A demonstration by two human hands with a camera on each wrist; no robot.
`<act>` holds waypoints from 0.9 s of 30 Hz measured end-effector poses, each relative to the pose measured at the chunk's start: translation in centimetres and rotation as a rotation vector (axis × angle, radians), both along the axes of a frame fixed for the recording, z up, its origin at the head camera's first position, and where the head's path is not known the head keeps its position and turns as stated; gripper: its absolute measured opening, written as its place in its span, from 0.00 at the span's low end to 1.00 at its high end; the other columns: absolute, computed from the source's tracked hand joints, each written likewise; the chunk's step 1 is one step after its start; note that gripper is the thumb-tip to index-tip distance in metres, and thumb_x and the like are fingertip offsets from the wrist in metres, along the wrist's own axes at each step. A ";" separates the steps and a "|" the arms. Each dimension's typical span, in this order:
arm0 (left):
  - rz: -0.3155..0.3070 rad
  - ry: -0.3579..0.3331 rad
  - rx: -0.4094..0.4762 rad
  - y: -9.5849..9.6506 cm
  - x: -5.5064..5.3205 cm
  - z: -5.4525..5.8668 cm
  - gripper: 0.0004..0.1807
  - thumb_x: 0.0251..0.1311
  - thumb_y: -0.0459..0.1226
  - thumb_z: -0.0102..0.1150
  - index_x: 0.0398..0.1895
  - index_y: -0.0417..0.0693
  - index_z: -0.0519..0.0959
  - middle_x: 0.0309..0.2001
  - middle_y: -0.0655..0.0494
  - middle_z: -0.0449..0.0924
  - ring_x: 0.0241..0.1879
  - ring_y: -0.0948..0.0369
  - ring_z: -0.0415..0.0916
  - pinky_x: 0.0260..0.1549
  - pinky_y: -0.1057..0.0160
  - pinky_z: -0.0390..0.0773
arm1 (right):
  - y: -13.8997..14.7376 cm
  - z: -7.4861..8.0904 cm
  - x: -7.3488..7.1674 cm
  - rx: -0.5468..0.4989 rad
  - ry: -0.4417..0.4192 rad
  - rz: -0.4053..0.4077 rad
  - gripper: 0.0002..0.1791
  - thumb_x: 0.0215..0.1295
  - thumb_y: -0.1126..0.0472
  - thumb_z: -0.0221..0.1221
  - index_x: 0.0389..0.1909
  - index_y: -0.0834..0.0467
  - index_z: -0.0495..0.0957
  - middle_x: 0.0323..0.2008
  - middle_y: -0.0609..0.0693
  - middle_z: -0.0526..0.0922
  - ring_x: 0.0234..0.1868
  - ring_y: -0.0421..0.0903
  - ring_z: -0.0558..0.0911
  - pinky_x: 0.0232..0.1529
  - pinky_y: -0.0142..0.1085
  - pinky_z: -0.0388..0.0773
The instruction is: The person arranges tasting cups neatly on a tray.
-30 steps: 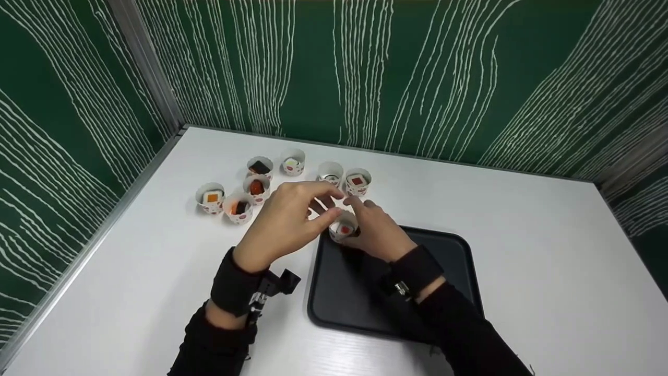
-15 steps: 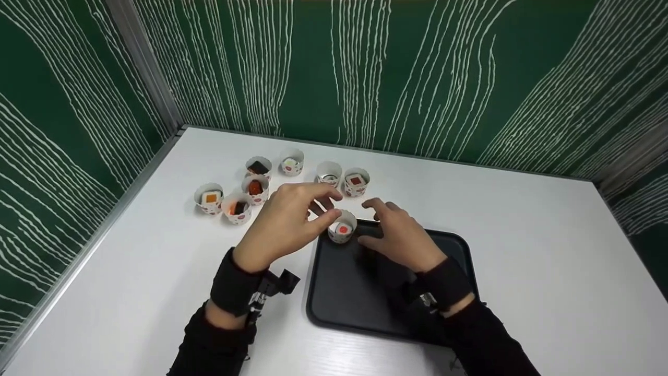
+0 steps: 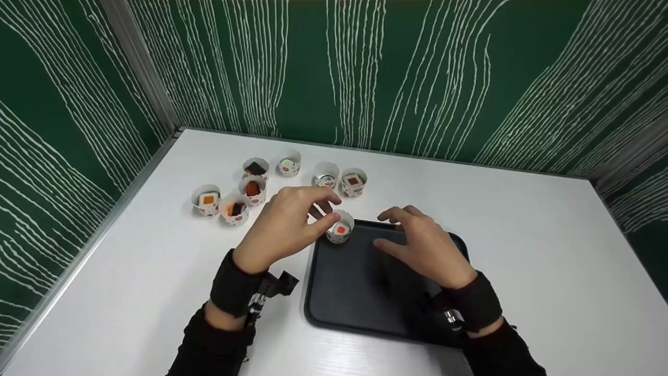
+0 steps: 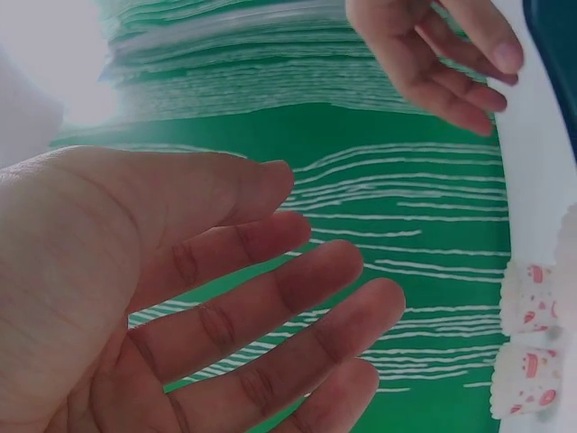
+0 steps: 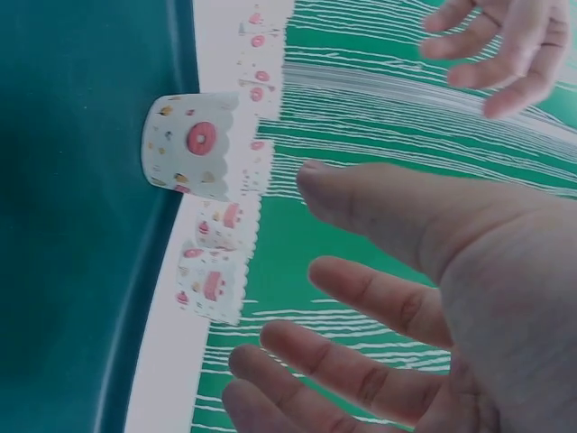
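A printed paper cup (image 3: 339, 233) with a white and red sushi piece inside stands on the back left corner of the black tray (image 3: 360, 308). My left hand (image 3: 292, 219) is held just left of it, its thumb tip overlapping the cup's rim in the head view. The fingers of that hand are spread and relaxed, with nothing between them in the left wrist view. Above the tray, to the right of the cup, hovers my right hand (image 3: 425, 248), fingers loosely bent and apart. In the right wrist view a gap shows between it and the cup (image 5: 189, 149).
Behind the tray stand two paper cups, one with a white and dark red piece (image 3: 354, 184). Several more cups, including one with an orange-topped piece (image 3: 207, 201), cluster on the white table (image 3: 130, 292) at the left. A green, white-lined wall (image 3: 302, 68) rises behind the table.
My right hand has let go of the paper cup on the tray and moved away to the right. My left hand has stayed almost in place.
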State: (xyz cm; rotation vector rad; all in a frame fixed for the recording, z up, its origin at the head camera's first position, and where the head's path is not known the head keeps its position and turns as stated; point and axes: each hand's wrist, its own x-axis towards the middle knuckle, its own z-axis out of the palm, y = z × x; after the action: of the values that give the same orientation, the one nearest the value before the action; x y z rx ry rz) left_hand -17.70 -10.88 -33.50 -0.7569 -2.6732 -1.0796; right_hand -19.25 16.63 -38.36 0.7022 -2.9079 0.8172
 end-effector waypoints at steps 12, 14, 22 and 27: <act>-0.002 -0.019 -0.030 0.4 -0.2 -0.5 0.12 0.70 0.39 0.70 0.52 0.46 0.88 0.48 0.52 0.92 0.42 0.58 0.91 0.44 0.55 0.89 | 2.5 2.1 2.2 -0.048 -0.020 -0.063 0.23 0.70 0.51 0.71 0.63 0.52 0.83 0.56 0.52 0.86 0.57 0.56 0.88 0.58 0.56 0.84; -0.002 -0.026 -0.038 0.5 -0.2 -0.5 0.12 0.70 0.40 0.70 0.52 0.46 0.88 0.48 0.52 0.92 0.42 0.57 0.91 0.45 0.55 0.88 | 2.8 2.5 2.5 -0.060 -0.019 -0.067 0.23 0.71 0.51 0.71 0.63 0.51 0.83 0.57 0.51 0.86 0.57 0.55 0.88 0.59 0.56 0.84; 0.001 -0.046 -0.054 0.4 -0.1 -0.6 0.12 0.70 0.41 0.71 0.52 0.47 0.88 0.48 0.52 0.92 0.42 0.59 0.90 0.45 0.56 0.88 | 4.6 4.2 3.8 -0.092 0.035 -0.089 0.22 0.70 0.51 0.72 0.62 0.51 0.84 0.57 0.50 0.87 0.58 0.53 0.87 0.59 0.54 0.83; -0.008 -0.052 -0.062 0.6 -0.1 -0.7 0.12 0.70 0.41 0.71 0.52 0.47 0.89 0.47 0.53 0.92 0.42 0.59 0.90 0.45 0.56 0.88 | 5.7 5.1 4.6 -0.087 0.070 -0.113 0.22 0.71 0.48 0.71 0.62 0.48 0.84 0.56 0.47 0.87 0.57 0.49 0.86 0.53 0.48 0.84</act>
State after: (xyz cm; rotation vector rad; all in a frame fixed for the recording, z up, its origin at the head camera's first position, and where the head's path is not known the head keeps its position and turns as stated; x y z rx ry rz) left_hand -17.78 -10.29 -34.21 -0.7607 -2.7614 -1.0369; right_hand -14.62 22.37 -33.26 0.5422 -2.8015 0.8812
